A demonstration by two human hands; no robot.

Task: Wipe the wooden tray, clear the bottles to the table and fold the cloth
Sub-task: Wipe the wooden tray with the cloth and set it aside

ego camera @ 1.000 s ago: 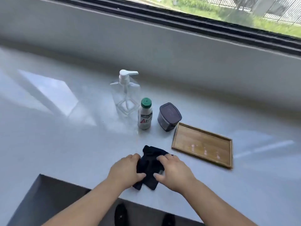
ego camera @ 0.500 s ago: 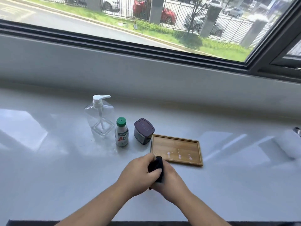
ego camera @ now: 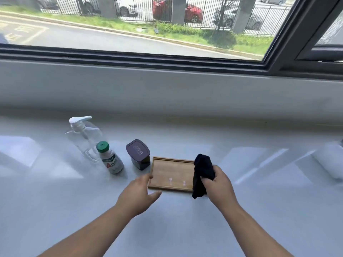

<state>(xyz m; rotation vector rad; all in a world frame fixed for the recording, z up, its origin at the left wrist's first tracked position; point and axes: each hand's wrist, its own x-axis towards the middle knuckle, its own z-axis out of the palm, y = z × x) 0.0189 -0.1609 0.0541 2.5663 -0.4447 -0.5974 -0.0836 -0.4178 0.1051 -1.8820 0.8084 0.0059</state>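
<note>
A wooden tray point(ego camera: 171, 170) lies flat on the white table point(ego camera: 185, 229), with small pink spots near its front edge. My right hand point(ego camera: 220, 184) is shut on a bunched dark cloth point(ego camera: 202, 171), which hangs over the tray's right end. My left hand point(ego camera: 139, 191) is open, its fingers touching the tray's front left corner. Left of the tray stand a dark lidded jar point(ego camera: 138, 154), a small white bottle with a green cap point(ego camera: 109, 158) and a clear pump bottle point(ego camera: 84, 137).
A white wall and a dark-framed window rise behind the table. A white roll-like object point(ego camera: 330, 160) lies at the right edge. Bright sun patches fall on the tabletop.
Both hands held the cloth together in front of the tray. Now my right hand alone has carried it over the tray's right end, and my left hand has let go and moved to the tray's left corner.
</note>
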